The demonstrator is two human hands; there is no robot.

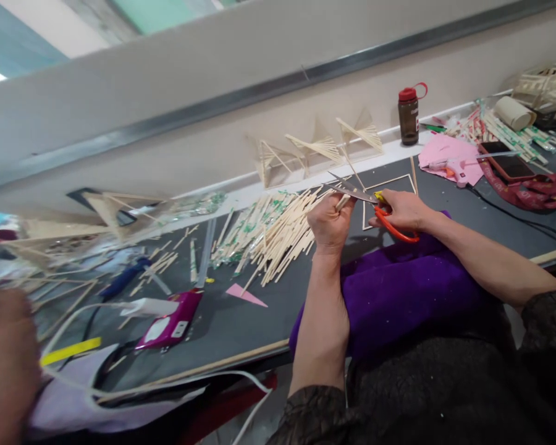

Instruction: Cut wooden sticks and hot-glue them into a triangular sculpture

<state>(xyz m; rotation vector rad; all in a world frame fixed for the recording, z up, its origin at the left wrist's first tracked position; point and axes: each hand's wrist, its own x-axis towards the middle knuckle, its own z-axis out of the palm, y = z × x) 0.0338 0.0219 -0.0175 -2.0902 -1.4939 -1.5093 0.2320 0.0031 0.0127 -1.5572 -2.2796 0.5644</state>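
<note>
My right hand (401, 210) grips a pair of scissors (396, 230) by the orange handles, with the blades parted and pointing left over my other hand. My left hand (330, 222) is closed around a pale wooden stick (343, 201); only a short end shows at the fingers, close under the blades. Just behind both hands, a thin wooden frame (389, 180) lies on the dark table. Left of my left hand spreads a pile of loose wooden sticks (290, 232). A purple cloth (398, 287) covers my lap below my forearms.
Twisted stick models (317, 149) stand along the wall beside a red-capped bottle (408, 120). At right, a glue gun (451, 168) rests on pink paper near a phone (507, 162). A magenta pack (171, 321) and white cable lie left. Another person's blurred hand (9, 364) enters lower left.
</note>
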